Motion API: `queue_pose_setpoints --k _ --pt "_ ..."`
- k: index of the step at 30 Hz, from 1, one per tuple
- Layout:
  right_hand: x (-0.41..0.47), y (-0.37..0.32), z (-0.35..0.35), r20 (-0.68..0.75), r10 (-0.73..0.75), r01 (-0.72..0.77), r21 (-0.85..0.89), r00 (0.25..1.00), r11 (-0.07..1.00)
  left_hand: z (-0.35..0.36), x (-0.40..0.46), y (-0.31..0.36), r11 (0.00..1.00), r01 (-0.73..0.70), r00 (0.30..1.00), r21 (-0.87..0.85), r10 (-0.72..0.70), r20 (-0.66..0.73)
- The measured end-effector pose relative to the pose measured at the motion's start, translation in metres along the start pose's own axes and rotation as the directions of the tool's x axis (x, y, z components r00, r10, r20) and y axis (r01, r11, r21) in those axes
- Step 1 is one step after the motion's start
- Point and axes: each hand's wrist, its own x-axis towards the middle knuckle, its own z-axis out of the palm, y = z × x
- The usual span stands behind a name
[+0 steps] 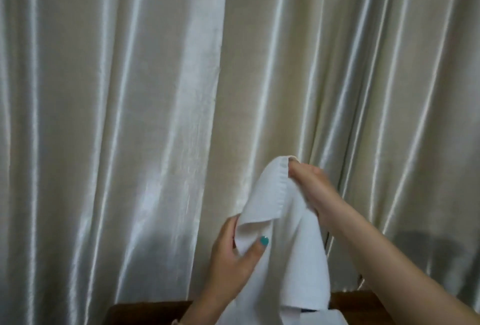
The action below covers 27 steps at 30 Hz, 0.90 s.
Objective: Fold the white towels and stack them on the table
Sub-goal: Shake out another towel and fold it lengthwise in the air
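A white towel [288,252] hangs in the air in front of me, held up by both hands. My right hand [309,181] pinches its stitched top edge, raised higher. My left hand [233,249] grips a lower folded edge, thumb with a teal nail pressed on the cloth. The towel's bottom drops out of the frame. More white cloth [335,317] shows at the bottom edge; whether it is a separate towel I cannot tell.
A shiny cream curtain [155,90] fills the whole background close behind the hands. The far edge of a dark wooden table [145,311] shows along the bottom, on both sides of the towel.
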Motion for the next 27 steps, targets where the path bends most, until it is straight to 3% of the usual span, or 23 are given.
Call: queue_pose_setpoints --k 2,8,10,13,16,21,24,27 --pt "0.002 -0.009 -0.016 0.039 0.000 -0.005 0.135 0.999 0.991 0.016 0.014 0.008 0.999 0.017 0.999 0.036 -0.016 -0.037" --pt "0.006 -0.032 -0.063 -0.001 -0.068 0.060 0.487 0.998 0.872 0.037 0.025 0.018 0.997 0.043 0.978 0.066 -0.056 0.203" --pt "0.008 -0.031 -0.082 -0.039 -0.069 0.080 0.502 0.997 0.861 0.040 0.029 0.020 0.999 0.047 0.989 0.000 -0.047 0.139" --pt "0.009 -0.017 -0.113 -0.056 0.042 -0.017 0.392 0.998 0.920 0.040 0.044 0.031 1.000 0.013 1.000 -0.005 -0.013 -0.007" --pt "0.011 0.005 -0.139 -0.105 0.176 -0.167 0.089 0.979 0.982 0.042 0.060 0.048 1.000 -0.012 0.999 0.009 0.012 -0.049" --pt "-0.004 0.045 -0.165 -0.006 0.359 -0.340 -0.333 0.933 0.879 0.054 0.083 0.065 0.963 -0.098 0.993 0.251 0.078 0.088" --pt "-0.007 0.053 -0.148 -0.044 0.281 -0.259 -0.549 0.959 0.795 0.066 0.089 0.066 0.928 -0.140 0.975 0.346 0.068 0.214" --pt "-0.001 0.046 -0.123 0.145 0.118 -0.049 -0.412 0.982 0.910 0.074 0.094 0.063 0.913 -0.150 0.970 0.381 0.060 0.238"
